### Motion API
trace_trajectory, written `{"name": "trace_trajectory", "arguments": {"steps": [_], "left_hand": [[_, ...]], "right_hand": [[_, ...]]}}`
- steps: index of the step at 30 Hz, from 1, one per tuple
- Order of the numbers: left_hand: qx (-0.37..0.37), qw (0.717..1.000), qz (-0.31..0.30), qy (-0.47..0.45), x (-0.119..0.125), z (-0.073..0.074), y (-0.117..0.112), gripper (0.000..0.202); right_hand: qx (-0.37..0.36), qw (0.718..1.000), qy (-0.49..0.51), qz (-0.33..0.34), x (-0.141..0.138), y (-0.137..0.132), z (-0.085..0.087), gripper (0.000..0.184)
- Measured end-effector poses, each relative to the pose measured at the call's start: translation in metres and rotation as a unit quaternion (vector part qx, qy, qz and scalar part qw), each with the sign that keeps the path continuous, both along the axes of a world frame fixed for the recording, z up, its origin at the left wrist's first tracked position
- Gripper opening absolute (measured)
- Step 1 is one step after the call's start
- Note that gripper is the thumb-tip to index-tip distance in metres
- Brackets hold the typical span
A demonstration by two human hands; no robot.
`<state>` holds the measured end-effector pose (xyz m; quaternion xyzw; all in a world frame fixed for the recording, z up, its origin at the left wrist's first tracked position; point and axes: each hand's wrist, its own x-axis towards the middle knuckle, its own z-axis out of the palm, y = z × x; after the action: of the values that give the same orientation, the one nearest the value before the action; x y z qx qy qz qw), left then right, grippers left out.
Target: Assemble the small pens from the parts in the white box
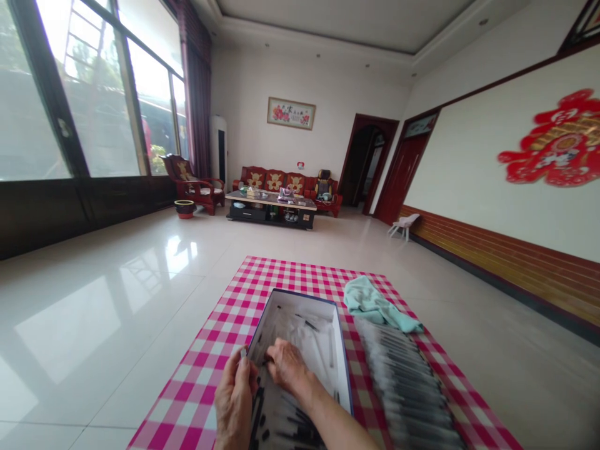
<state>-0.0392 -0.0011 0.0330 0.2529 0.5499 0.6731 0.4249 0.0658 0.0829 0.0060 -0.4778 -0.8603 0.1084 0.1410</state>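
Observation:
A shallow white box [344, 356] with a dark blue rim lies on a pink and white checked cloth [197, 375]. Inside it are clear thin tubes [321, 344] and, nearer me, many small black pieces [295, 419] that look like pen parts. At the box's left edge, my left hand [234, 394] is closed, with a small pale tip showing between thumb and forefinger. My right hand [288, 364] reaches over the box, its fingers pinched together near a dark bit; what they hold is hidden. Right of the box lies a row of clear-and-black pen-like sticks [407, 381], blurred.
A mint green cloth [375, 303] lies crumpled at the table's far right, touching the row of sticks. Beyond the table spreads a shiny tiled floor [140, 312]. Farther back stand a low coffee table [272, 200], a red wooden sofa [274, 178] and a small chair [404, 225].

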Motion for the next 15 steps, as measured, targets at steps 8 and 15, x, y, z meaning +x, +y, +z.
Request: {"name": "trace_trajectory", "arguments": {"steps": [8, 15], "left_hand": [[0.012, 1.0, -0.002, 0.0, -0.002, -0.009, 0.0, 0.037], [0.006, 0.999, 0.03, -0.011, -0.005, -0.017, 0.002, 0.041]], "right_hand": [[0.036, 0.999, -0.005, -0.016, -0.007, -0.004, -0.003, 0.012], [0.017, 1.0, -0.01, -0.007, 0.005, -0.008, 0.009, 0.016]]}}
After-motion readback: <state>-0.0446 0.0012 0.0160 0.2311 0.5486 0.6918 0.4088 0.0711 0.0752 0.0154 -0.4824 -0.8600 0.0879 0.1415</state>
